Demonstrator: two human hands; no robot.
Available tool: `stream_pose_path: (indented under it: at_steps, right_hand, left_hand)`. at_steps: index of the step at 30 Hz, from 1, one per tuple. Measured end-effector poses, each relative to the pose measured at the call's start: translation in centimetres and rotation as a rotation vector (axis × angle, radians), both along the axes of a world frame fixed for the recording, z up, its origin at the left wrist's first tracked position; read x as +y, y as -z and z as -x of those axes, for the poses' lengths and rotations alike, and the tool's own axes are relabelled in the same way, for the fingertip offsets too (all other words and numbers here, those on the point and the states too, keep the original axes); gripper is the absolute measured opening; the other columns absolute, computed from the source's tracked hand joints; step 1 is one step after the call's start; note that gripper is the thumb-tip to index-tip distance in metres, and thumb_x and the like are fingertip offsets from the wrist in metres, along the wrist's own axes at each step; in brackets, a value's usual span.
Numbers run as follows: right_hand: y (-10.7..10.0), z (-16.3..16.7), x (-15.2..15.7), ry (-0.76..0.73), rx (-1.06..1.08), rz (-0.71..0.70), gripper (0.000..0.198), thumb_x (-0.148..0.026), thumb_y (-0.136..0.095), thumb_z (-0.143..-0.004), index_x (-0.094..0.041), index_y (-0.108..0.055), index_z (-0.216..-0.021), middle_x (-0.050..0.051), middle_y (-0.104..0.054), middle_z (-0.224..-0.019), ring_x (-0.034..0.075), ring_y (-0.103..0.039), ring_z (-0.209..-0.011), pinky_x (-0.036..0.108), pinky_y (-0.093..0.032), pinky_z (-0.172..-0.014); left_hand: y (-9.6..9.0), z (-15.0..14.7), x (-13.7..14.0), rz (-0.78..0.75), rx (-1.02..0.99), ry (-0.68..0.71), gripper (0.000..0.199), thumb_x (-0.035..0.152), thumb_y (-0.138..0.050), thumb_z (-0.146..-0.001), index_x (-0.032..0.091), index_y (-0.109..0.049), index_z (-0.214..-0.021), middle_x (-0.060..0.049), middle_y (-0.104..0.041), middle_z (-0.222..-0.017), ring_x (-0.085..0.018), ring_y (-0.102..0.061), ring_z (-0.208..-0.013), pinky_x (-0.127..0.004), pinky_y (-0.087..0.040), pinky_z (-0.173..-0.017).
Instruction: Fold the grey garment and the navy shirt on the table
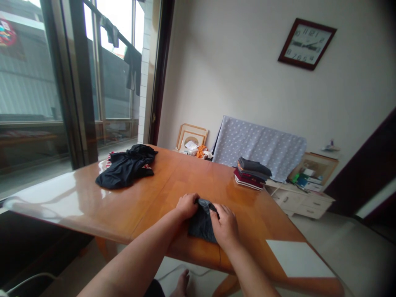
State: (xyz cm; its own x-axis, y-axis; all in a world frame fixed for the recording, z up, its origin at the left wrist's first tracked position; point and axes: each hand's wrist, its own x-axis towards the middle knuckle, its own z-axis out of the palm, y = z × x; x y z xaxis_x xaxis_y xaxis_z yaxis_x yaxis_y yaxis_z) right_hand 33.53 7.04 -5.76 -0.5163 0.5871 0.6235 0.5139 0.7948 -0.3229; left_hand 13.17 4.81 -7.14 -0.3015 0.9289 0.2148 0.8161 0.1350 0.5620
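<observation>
A dark grey piece of clothing [202, 226], partly folded, lies near the front edge of the wooden table [173, 177]. My left hand [187, 205] grips its far left corner with the fingers curled over the fabric. On the far right side, my right hand [225, 225] pinches the upper edge, thumb towards me. The cloth's top edge is lifted a little between both hands, while its lower part rests on the tabletop. Its exact kind cannot be made out.
A stack of folded clothes [252, 173] stands at the table's far right. Crumpled black clothing [126, 167] lies at the far left, with red-striped fabric beneath. A white sheet [298, 258] lies near the right corner. Behind are a polka-dot cloth [256, 144] and a white cabinet [292, 200].
</observation>
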Motion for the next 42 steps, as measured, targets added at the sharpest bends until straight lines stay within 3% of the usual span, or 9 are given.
stream_pose_path:
  at_steps: [5,13,20,26,35,42]
  right_hand:
    - [0.5,0.0,-1.2,-0.006,-0.071,-0.068,0.028,-0.025,-0.050,-0.094,-0.023,-0.066,-0.117,0.008,-0.068,-0.111,0.025,-0.058,-0.104,0.038,-0.039,-0.092]
    - [1.8,0.2,-4.1,-0.093,-0.285,-0.107,0.029,-0.017,-0.057,-0.090,-0.027,-0.067,-0.116,0.006,-0.064,-0.095,0.024,-0.056,-0.096,0.037,-0.041,-0.088]
    - [2.2,0.2,-3.9,-0.069,-0.221,-0.076,0.031,-0.015,-0.053,-0.091,-0.025,-0.066,-0.118,0.007,-0.064,-0.097,0.025,-0.056,-0.097,0.038,-0.041,-0.090]
    - [1.6,-0.1,-4.0,-0.051,-0.224,-0.106,0.030,-0.017,-0.052,-0.093,-0.026,-0.066,-0.118,0.007,-0.063,-0.095,0.025,-0.055,-0.096,0.040,-0.038,-0.089]
    - [1.5,-0.1,-4.9,-0.125,-0.326,-0.107,0.030,-0.032,-0.055,-0.095,-0.027,-0.065,-0.123,0.006,-0.062,-0.096,0.025,-0.052,-0.096,0.041,-0.033,-0.088]
    - [1.1,-0.1,-5.5,-0.118,-0.341,-0.096,0.033,-0.035,-0.053,-0.095,-0.026,-0.063,-0.125,0.007,-0.062,-0.100,0.026,-0.051,-0.098,0.043,-0.031,-0.090]
  left_hand:
    - [0.5,0.4,0.4,0.009,-0.032,0.010,0.024,0.023,-0.059,-0.079,0.024,-0.072,-0.099,-0.006,-0.074,-0.104,-0.023,-0.066,-0.096,-0.028,-0.047,-0.079]
    - [0.7,0.8,0.4,0.013,-0.091,0.043,0.033,0.013,-0.056,-0.074,0.024,-0.071,-0.101,-0.003,-0.074,-0.103,-0.020,-0.065,-0.097,-0.026,-0.048,-0.082]
    - [0.4,1.8,0.3,0.047,-0.145,0.105,0.037,0.009,-0.056,-0.071,0.021,-0.072,-0.102,-0.001,-0.075,-0.094,-0.017,-0.067,-0.086,-0.023,-0.049,-0.075]
    - [1.0,1.7,0.5,0.032,-0.142,0.067,0.025,0.020,-0.061,-0.074,0.021,-0.073,-0.096,-0.003,-0.075,-0.092,-0.019,-0.066,-0.086,-0.025,-0.049,-0.074]
    - [0.5,1.6,0.1,0.003,-0.175,0.028,0.032,0.010,-0.057,-0.072,0.018,-0.072,-0.099,-0.002,-0.075,-0.090,-0.016,-0.067,-0.083,-0.022,-0.050,-0.073]
    - [-1.3,0.2,-1.9,-0.122,-0.114,-0.055,0.033,0.019,-0.044,-0.091,0.016,-0.066,-0.116,-0.009,-0.071,-0.116,-0.020,-0.065,-0.109,-0.030,-0.048,-0.094]
